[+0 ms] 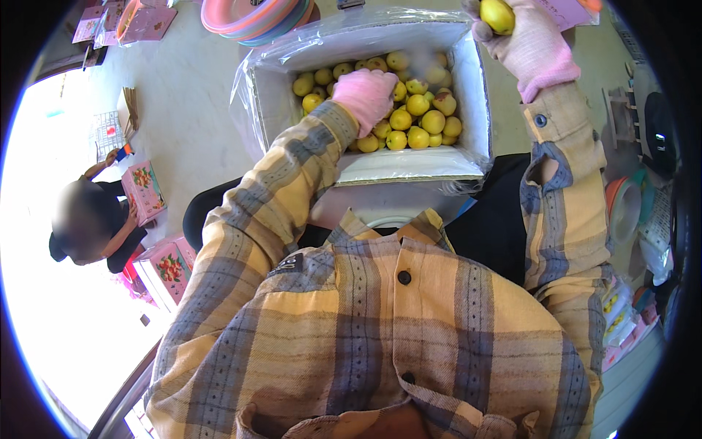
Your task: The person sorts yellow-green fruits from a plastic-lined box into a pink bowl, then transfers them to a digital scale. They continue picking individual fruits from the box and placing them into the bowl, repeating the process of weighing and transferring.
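Note:
A white foam-walled box (476, 93) lined with clear plastic film stands before me. Round yellow-green fruits (418, 105) that look like jujubes cover its bottom, some with brownish-red patches. My left hand (366, 97), in a pink knit glove, reaches down among them on the left side. Its fingers point away and are hidden, so I cannot see whether they grip a fruit. Beyond the box's far right corner, my right hand (518, 41), gloved in paler pink, is raised and holds one yellow-green fruit (497, 16) in its fingers.
Stacked coloured plastic basins (258, 22) stand beyond the box. At left, a person (90, 219) handles a pink printed carton (143, 192), with another pink carton (167, 271) nearby. More basins (624, 211) and a clear bag of fruit (618, 313) lie at right.

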A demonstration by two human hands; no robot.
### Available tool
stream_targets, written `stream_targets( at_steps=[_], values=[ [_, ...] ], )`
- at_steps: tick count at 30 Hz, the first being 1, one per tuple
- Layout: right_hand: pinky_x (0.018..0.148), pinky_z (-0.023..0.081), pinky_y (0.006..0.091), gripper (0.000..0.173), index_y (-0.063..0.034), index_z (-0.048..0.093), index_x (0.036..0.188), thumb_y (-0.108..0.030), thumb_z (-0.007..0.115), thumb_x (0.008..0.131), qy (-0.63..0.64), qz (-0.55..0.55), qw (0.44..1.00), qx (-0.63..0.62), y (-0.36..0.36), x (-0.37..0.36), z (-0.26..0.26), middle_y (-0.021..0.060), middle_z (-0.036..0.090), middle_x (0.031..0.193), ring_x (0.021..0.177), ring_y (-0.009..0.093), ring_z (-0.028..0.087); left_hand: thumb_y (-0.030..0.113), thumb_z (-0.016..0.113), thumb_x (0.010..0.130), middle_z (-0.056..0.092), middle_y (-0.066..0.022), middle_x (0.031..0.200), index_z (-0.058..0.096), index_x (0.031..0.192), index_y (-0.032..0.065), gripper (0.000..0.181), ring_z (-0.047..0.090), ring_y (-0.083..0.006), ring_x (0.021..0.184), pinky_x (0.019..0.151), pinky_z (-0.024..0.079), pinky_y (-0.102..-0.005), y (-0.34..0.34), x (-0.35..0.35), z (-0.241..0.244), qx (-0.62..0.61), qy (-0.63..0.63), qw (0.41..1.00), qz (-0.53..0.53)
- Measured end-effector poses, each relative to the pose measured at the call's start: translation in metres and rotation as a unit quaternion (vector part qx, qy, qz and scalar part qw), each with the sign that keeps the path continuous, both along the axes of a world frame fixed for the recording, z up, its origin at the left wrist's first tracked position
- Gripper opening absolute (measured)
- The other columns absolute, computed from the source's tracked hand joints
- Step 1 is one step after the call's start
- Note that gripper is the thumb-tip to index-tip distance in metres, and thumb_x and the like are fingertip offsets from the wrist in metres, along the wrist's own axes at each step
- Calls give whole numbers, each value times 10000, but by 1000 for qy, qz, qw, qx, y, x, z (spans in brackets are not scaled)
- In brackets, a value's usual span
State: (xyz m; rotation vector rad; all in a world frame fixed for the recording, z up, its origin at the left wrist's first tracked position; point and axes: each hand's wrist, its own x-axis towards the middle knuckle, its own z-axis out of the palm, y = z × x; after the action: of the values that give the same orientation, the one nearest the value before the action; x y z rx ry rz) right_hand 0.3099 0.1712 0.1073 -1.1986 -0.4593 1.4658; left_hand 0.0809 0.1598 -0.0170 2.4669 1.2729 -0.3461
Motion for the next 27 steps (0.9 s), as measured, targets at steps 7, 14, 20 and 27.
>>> stream_targets(
  at_steps=[7, 14, 20, 27],
  values=[
    [521, 456, 244, 242, -53, 644, 1063, -261, 611, 945, -28, 35, 998, 48, -8, -2, 8, 39, 653, 875, 740, 132, 615, 264, 636, 855, 591, -175, 1186, 567, 1185, 51, 399, 617, -336, 1080, 865, 523, -445, 1, 39, 8, -70, 98, 991, 49],
    [553, 466, 244, 280, -33, 637, 1087, -275, 602, 953, -27, 43, 997, 65, -12, 2, 11, 47, 654, 896, 769, 134, 617, 311, 663, 815, 576, -160, 1235, 561, 1189, 51, 467, 615, -334, 1094, 873, 524, -449, 4, 49, 14, -88, 134, 985, 67],
    [559, 474, 246, 288, -12, 634, 1094, -262, 586, 959, -47, 35, 997, 48, -16, 2, 21, 57, 656, 912, 792, 140, 624, 326, 649, 833, 603, -153, 1205, 571, 1195, 69, 450, 615, -328, 1092, 886, 516, -447, 8, 50, 14, -73, 122, 989, 30],
    [566, 485, 250, 271, -13, 639, 1074, -250, 580, 959, -32, 39, 996, 76, -16, 10, 14, 60, 653, 897, 791, 145, 624, 258, 627, 857, 676, -196, 1070, 665, 1148, 77, 345, 633, -346, 988, 888, 497, -392, 36, 19, 7, -125, -73, 988, 62]
  ],
)
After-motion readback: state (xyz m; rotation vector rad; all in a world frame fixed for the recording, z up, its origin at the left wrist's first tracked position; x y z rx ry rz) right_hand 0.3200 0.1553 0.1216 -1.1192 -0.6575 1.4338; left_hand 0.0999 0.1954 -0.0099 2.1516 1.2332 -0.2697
